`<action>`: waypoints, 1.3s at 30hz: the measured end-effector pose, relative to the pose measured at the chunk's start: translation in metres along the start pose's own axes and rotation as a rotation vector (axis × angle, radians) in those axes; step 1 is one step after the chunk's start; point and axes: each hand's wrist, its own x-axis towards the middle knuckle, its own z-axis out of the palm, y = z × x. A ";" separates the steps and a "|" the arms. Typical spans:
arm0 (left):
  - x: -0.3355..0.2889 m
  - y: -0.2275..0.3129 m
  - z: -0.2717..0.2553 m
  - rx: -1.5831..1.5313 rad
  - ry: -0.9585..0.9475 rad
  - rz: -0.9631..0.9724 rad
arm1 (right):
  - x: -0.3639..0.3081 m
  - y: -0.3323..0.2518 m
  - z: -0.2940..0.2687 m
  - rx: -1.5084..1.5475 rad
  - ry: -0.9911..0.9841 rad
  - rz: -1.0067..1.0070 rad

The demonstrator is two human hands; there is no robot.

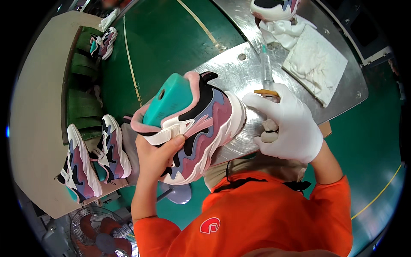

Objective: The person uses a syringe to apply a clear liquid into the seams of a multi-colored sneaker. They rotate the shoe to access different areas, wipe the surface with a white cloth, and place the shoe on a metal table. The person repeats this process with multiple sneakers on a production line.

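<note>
My bare left hand (155, 156) grips a multicoloured sneaker (201, 128) of pink, purple, black and white by its side, with a teal shoe last (171, 99) inside it. The sneaker is tilted, heel toward the metal table (231, 68). My right hand (287, 124), in a white glove, is closed around a small tool with a whitish handle (269, 136), held close to the sneaker's sole. A clear syringe-like tube (266, 68) stands just above the gloved hand.
White cloths (314, 62) lie on the metal table, with another sneaker (274, 8) at its far edge. Two matching sneakers (96, 160) stand at left and one (102, 43) on a green rack. A fan (100, 235) sits low left.
</note>
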 end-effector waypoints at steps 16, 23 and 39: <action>-0.004 -0.011 -0.003 0.068 0.070 0.040 | 0.014 0.017 0.015 -0.089 0.027 -0.127; -0.002 -0.007 -0.007 0.077 -0.002 -0.068 | 0.009 0.021 0.016 -0.026 0.091 -0.170; 0.068 0.000 -0.019 -0.200 0.172 0.131 | -0.014 0.015 0.000 0.206 0.306 0.011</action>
